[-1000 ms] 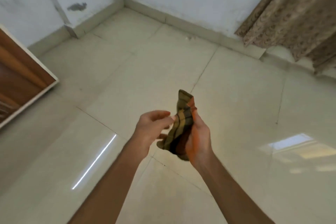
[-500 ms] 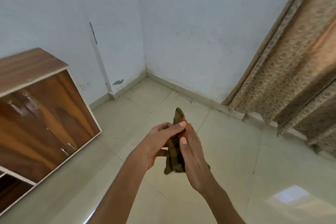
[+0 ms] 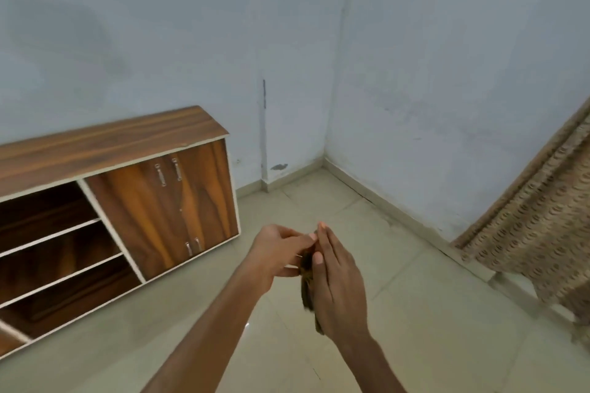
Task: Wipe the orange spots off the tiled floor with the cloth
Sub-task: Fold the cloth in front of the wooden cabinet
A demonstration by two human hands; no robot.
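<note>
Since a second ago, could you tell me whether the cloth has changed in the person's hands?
Yes. The cloth is now squeezed almost out of sight between the left hand and right hand. The camera tilted, so movement against the wooden cabinet cannot be judged.

Cloth (image 3: 307, 284) mostly hidden between both hands

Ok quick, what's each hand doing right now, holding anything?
Left hand: closed, fingertips pinching the top of the cloth.
Right hand: fingers out flat, pressed against the cloth, holding it with the left.

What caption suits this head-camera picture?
Both hands press a folded cloth above the tiled floor near a wooden cabinet.
</note>
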